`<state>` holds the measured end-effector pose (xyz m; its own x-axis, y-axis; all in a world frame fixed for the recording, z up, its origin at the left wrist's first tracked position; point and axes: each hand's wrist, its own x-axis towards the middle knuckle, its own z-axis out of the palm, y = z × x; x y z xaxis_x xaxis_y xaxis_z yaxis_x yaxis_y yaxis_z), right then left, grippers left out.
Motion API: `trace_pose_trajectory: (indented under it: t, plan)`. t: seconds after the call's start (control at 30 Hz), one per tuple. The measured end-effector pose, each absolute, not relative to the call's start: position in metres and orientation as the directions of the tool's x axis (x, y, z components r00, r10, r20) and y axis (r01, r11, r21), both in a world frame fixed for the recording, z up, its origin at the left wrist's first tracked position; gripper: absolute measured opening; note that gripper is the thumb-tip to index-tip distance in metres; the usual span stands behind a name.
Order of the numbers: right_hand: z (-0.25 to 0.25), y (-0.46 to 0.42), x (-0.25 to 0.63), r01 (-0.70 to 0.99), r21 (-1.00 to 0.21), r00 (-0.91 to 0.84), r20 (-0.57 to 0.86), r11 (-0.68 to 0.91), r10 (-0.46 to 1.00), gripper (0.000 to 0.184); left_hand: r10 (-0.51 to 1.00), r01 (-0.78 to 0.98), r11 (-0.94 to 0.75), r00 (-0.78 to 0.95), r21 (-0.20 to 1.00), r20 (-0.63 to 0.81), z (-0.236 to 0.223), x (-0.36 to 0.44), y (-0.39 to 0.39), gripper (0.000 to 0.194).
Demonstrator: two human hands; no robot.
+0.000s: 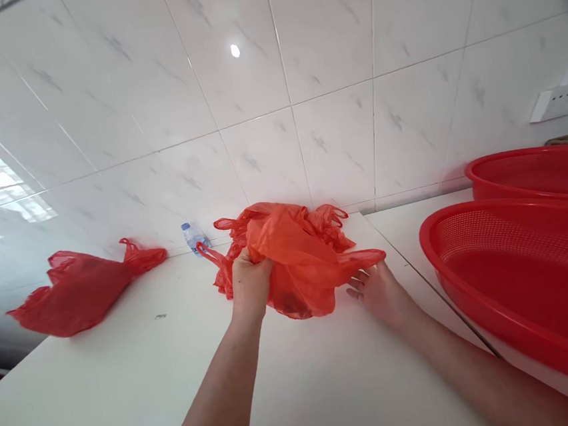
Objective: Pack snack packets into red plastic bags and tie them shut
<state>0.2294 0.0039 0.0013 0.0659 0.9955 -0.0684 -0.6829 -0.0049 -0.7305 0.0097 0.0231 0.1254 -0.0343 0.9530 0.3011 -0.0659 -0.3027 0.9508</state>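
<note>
Left hand (250, 282) grips the orange bag (300, 251); right hand (381, 292) by its handle (361, 256), grip unclear. A bottle (194, 237) stands left of the bag.

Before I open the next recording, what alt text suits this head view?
The left hand grips a red plastic bag over a white table, the open right hand at its handle. Another red bag lies at the picture's left; red baskets stand at right.

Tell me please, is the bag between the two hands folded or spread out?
Spread out, though creased: the orange-red bag billows loosely from the gripping left hand, and one handle loop extends to the right hand.
</note>
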Motion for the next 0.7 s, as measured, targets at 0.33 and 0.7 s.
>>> trace_pose_trajectory:
  t: [0.33,0.7]
  plan:
    - [0.010,-0.002,0.243,-0.741,-0.666,-0.165,0.055,-0.087,0.985,0.038,0.993,-0.304,-0.083,0.054,0.949,0.104,0.078,-0.007,0.047,0.040]
    - [0.013,-0.016,0.222,-0.449,-0.891,-0.190,0.022,-0.067,0.981,0.047,0.994,-0.189,-0.057,-0.099,0.980,0.039,0.000,-0.024,0.042,0.046]
